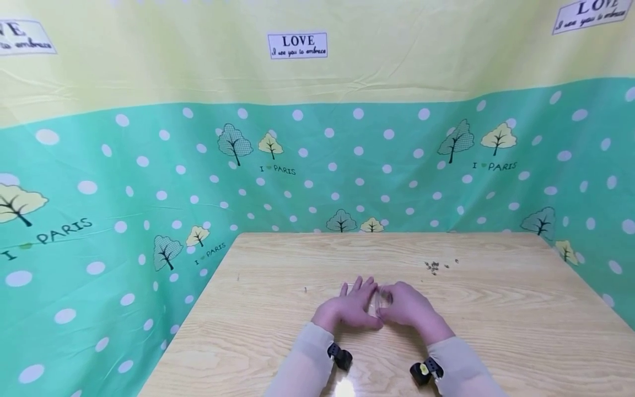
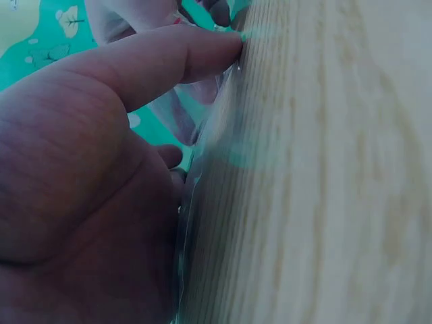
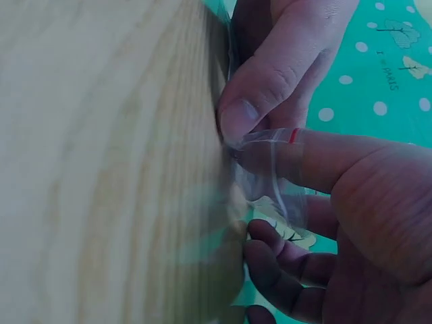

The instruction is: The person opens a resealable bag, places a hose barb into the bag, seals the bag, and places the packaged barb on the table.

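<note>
A clear plastic zip bag (image 1: pixel 375 303) lies flat on the wooden table, mostly hidden under and between the two hands. My left hand (image 1: pixel 354 306) rests over its left part with the fingers spread, and the thumb presses down at the near side. On the bag's right end, my right hand (image 1: pixel 405 303) holds the mouth. The right wrist view shows the bag's mouth (image 3: pixel 290 202), with a red mark by the zip, wrapped about the right thumb and a finger. Whether the thumb is inside the plastic is hard to tell. Both thumbs nearly meet there.
Several tiny dark pieces (image 1: pixel 434 267) lie in a loose cluster behind the right hand, too small to make out. Another small piece (image 1: pixel 305 289) sits left of the left hand. A patterned green and yellow cloth (image 1: pixel 317 165) hangs behind the wooden table (image 1: pixel 238 342).
</note>
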`<state>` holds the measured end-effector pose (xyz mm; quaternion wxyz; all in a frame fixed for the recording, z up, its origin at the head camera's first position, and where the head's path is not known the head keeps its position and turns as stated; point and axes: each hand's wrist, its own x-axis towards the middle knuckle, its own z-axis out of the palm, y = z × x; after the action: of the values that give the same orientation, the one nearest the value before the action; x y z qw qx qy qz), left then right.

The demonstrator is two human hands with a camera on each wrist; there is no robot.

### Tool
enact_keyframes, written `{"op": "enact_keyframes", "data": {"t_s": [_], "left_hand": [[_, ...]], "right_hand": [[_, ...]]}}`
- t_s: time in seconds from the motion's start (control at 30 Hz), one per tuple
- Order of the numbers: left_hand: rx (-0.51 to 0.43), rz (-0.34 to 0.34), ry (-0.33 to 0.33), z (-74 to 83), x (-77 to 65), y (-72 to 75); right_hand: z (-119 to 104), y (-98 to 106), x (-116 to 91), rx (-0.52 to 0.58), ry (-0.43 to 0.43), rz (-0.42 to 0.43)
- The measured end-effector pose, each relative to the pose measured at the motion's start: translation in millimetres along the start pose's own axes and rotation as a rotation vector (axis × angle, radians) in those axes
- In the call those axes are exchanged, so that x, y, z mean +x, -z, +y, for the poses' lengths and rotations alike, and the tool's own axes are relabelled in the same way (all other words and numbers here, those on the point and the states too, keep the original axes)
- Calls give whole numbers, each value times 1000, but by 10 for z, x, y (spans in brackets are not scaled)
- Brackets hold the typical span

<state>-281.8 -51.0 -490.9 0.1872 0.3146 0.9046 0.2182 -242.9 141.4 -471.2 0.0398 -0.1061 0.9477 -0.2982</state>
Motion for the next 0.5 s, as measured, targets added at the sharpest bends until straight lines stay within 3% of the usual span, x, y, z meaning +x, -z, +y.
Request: {"op": "enact_keyframes", "data": {"t_s": [0.27, 0.5], "left_hand": [[-18, 10, -9, 50, -58, 45], [14, 93, -3, 85, -43, 102]], "right_hand": [[-71, 20, 8, -50, -34, -15], [-92, 44, 22, -62, -37, -21]]}}
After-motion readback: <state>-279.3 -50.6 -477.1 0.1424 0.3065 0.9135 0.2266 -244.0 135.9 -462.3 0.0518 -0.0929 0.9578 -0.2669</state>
